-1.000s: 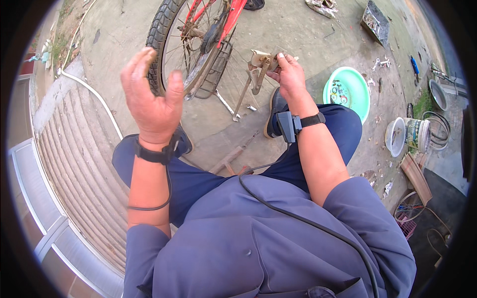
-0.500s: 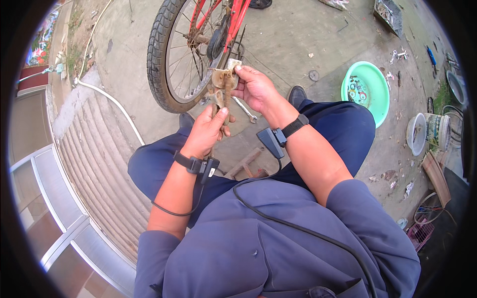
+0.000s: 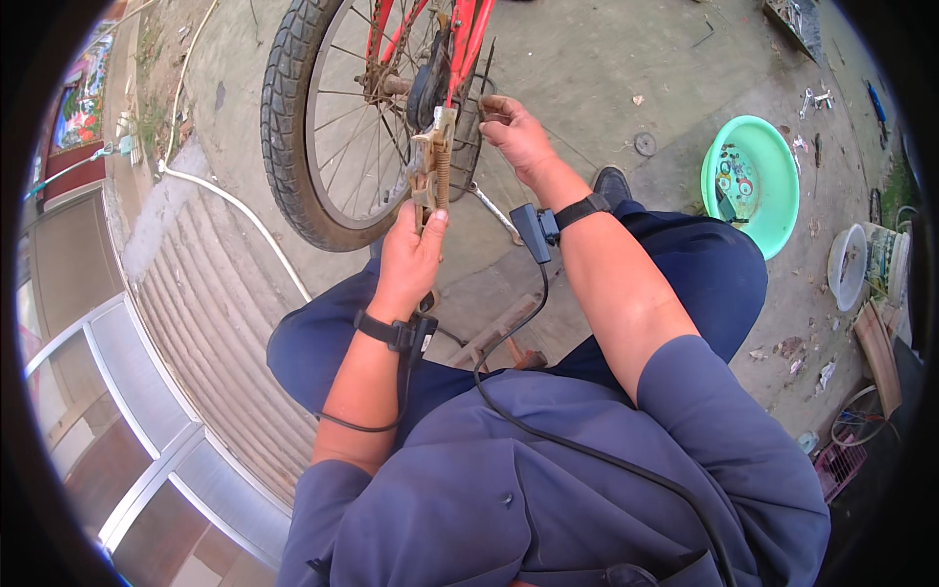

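A worn, pale metal bracket with a brown coil spring (image 3: 428, 164) is gripped at its lower end by the left hand (image 3: 411, 256), thumb and fingers closed around it; the piece is held roughly upright, in front of the red metal bicycle frame (image 3: 468, 59) as seen from above. The right hand (image 3: 518, 142) is held just beside the bracket's upper part, apart from it, fingers curled; whether anything small is pinched there cannot be told. The wheel with a black knobby rubber tyre (image 3: 285, 147) is seen left of the bracket. On the grey concrete ground (image 3: 587, 59), a silver metal wrench (image 3: 496, 212) is noted below the right hand; small parts are contained in a round mint-green plastic basin (image 3: 778, 227), near the right knee.
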Motion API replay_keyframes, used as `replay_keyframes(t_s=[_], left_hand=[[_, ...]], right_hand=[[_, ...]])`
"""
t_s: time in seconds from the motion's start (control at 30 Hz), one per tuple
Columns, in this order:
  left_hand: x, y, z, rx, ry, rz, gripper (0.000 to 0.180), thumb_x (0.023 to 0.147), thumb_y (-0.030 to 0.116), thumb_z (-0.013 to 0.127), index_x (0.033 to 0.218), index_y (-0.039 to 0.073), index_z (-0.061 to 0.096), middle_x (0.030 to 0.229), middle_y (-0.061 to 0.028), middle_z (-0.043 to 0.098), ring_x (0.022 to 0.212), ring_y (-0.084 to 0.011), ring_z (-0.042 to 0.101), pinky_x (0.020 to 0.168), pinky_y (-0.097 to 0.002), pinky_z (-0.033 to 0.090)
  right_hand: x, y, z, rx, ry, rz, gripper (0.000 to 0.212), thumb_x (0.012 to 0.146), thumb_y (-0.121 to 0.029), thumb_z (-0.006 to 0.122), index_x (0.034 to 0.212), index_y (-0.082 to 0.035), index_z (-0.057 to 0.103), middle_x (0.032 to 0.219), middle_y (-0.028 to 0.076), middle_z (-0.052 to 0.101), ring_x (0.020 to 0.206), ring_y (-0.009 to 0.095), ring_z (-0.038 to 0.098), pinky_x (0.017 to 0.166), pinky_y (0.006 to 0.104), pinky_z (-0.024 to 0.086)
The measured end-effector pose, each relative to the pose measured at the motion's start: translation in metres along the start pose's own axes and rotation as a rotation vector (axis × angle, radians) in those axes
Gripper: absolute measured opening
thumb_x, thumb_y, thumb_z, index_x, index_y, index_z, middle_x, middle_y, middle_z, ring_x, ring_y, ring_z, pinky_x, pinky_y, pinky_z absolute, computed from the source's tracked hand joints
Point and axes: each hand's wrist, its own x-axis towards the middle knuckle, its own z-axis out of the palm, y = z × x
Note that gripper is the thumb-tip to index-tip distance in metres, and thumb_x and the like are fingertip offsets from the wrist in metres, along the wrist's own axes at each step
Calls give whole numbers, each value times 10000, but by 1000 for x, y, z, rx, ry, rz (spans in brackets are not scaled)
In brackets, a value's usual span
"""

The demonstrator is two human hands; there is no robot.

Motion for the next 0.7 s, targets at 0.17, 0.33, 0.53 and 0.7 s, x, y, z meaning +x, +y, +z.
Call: replay_keyframes(t_s=[0.17,0.33,0.53,0.7], left_hand=[[11,-5,0,234,50,70,294,1047,300,620,1064,10,579,843,-151,636,717,-287,616,679,-401,500],[21,-6,4,313,66,100,303,1045,309,614,1100,11,593,915,-202,648,830,-400,623,750,-443,504],[31,-9,8,335,82,145,301,1047,300,611,1118,8,596,971,-221,652,883,-431,628,764,-457,506],[37,-13,11,353,104,182,298,1046,288,613,1120,0,596,994,-230,647,914,-437,627,781,-462,507]], right_hand=[[22,-1,8,-55,-94,-120,348,915,-101,701,1247,-14,643,1110,44,679,1004,133,612,910,292,497],[32,0,8,-171,-77,-145,253,910,-201,756,1079,-36,665,900,12,679,819,122,598,781,307,513],[32,-2,7,-313,-53,-193,256,891,-230,789,1019,-43,671,804,15,646,738,128,572,706,326,506],[29,-2,6,-350,-29,-174,264,885,-235,795,1005,-36,671,797,39,651,734,141,581,707,332,505]])
